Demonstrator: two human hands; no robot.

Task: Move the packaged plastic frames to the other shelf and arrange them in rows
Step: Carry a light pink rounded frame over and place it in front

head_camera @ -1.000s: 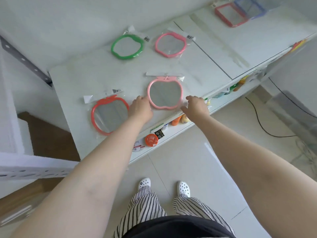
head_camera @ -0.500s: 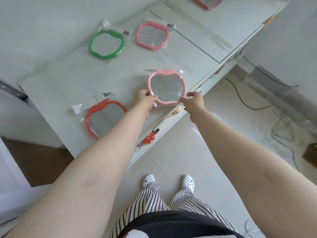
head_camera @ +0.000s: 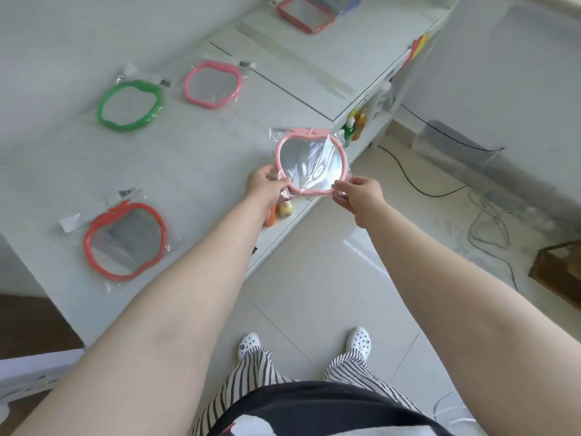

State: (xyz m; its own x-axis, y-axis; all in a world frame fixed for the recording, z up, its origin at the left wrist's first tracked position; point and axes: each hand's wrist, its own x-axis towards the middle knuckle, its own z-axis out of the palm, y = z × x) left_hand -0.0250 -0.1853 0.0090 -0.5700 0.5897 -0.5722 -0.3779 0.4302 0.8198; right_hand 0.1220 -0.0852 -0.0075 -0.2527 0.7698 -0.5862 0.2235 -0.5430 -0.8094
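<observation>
A light pink apple-shaped frame (head_camera: pixel 309 162) in clear plastic wrap is lifted off the white shelf top (head_camera: pixel 204 158), tilted, over its front edge. My left hand (head_camera: pixel 266 185) pinches its lower left rim and my right hand (head_camera: pixel 358 193) pinches its lower right rim. Three packaged frames lie flat on the shelf: a red one (head_camera: pixel 124 239) at the near left, a green one (head_camera: pixel 130 105) behind it, and a darker pink one (head_camera: pixel 212 84) to the right of the green.
On the adjoining shelf section at the far right lie a red square frame (head_camera: pixel 305 14) and part of a blue one (head_camera: pixel 347 3). Small bottles (head_camera: pixel 353 125) stand on a lower shelf. Black and white cables (head_camera: pixel 484 221) lie on the tiled floor at the right.
Both hands closed on the light pink frame and raised it from the shelf toward the front edge. The view swung right and down.
</observation>
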